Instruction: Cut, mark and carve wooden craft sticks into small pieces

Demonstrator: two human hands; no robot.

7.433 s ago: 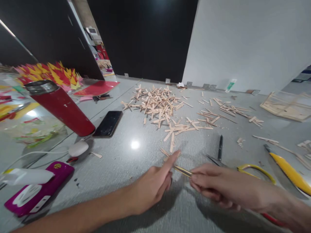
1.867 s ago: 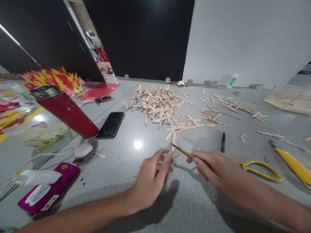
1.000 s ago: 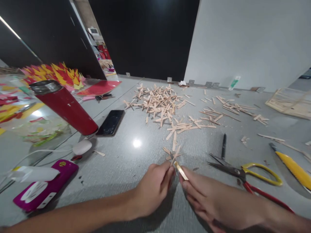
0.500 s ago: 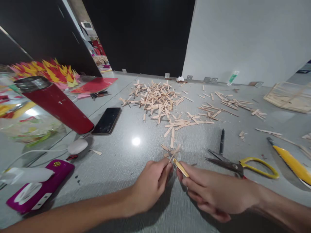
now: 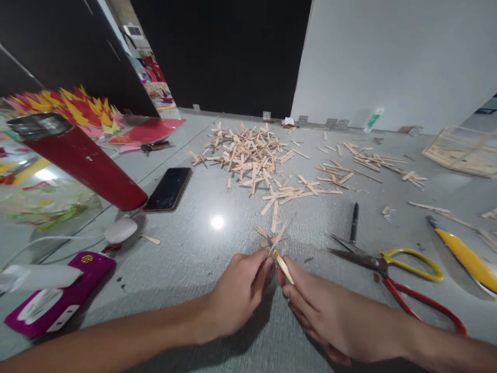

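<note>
My left hand is closed, pinching a thin wooden craft stick that slants up from the fingertips. Just beyond, short crossed craft sticks lie in a small star-like shape, partly behind the held stick. My right hand is wrapped round a narrow yellow-handled tool. The tool's tip meets the left fingertips, and its exact kind is hard to make out. To the right of this hand lie open scissors with one yellow and one red handle.
A heap of crossed craft sticks spreads ahead, with loose sticks to its right. On the left are a phone, a red flask and a purple power bank. A black pen and yellow cutter lie right.
My right hand has shifted slightly left and its yellow tool stands a little steeper. More of the scissors' red handle shows. The view has shifted slightly.
</note>
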